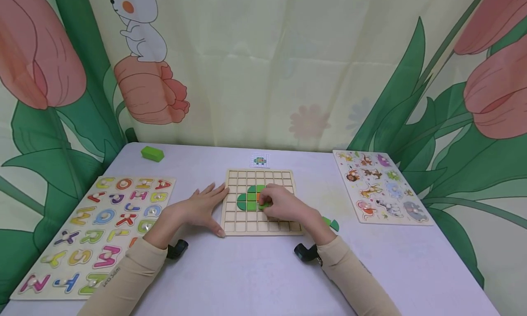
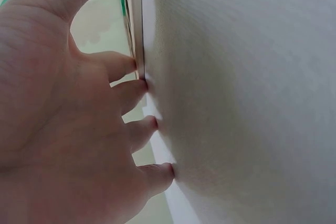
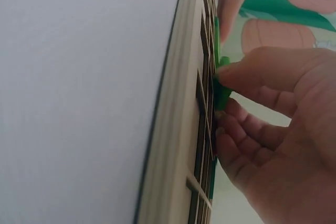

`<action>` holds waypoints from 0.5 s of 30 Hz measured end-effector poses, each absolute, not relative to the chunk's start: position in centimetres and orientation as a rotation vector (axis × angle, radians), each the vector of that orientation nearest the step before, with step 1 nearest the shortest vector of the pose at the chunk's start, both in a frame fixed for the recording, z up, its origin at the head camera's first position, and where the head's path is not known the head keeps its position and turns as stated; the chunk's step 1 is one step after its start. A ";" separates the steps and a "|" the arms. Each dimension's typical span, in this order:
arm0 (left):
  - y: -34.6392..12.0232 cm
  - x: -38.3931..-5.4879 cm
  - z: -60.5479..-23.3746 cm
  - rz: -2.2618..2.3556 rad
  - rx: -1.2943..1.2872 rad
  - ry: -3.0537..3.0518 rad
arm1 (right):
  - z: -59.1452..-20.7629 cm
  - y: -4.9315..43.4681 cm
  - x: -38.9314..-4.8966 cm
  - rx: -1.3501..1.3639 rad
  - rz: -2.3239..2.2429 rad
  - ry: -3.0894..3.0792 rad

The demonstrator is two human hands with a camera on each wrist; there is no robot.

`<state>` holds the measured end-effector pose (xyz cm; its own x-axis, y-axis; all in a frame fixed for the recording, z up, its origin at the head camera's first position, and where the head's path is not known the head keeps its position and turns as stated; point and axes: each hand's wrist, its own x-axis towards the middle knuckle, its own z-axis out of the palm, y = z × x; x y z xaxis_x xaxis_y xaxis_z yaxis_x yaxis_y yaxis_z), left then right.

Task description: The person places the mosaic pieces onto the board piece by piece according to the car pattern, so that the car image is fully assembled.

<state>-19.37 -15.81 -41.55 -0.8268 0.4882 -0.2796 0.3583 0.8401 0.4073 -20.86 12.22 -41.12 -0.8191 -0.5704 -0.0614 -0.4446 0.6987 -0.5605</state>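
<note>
A wooden grid board (image 1: 263,230) lies mid-table with green tiles (image 1: 247,202) and an orange one set in its cells. My right hand (image 1: 284,203) is over the board's right half and pinches a small green tile (image 3: 223,90) between thumb and fingers, right at the grid. Fingers spread, my left hand (image 1: 201,209) rests at the board's left edge; in the left wrist view its fingertips (image 2: 165,172) touch the tabletop and the board's side. Behind the board lies a small picture card (image 1: 260,160) showing a green and orange turtle-like pattern.
An alphabet puzzle board (image 1: 88,222) lies on the left and an animal puzzle board (image 1: 380,185) on the right. A green block (image 1: 152,153) stands at the back left. Loose green pieces (image 1: 334,225) lie beside my right forearm.
</note>
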 end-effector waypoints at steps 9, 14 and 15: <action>-15.8 -19.3 -41.3 0.474 0.642 2.647 | -41.2 11.9 -20.8 -0.801 -0.774 2.704; -15.9 -19.4 -41.5 0.474 0.649 2.645 | -41.4 11.9 -20.6 -0.796 -0.784 2.725; -15.9 -19.4 -41.6 0.472 0.648 2.646 | -41.4 11.9 -20.6 -0.795 -0.787 2.728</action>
<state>-19.37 -15.88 -41.55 -0.8239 0.4958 -0.2745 0.3703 0.8376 0.4016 -20.61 11.87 -41.39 -0.8372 -0.5458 -0.0350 -0.4433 0.7146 -0.5412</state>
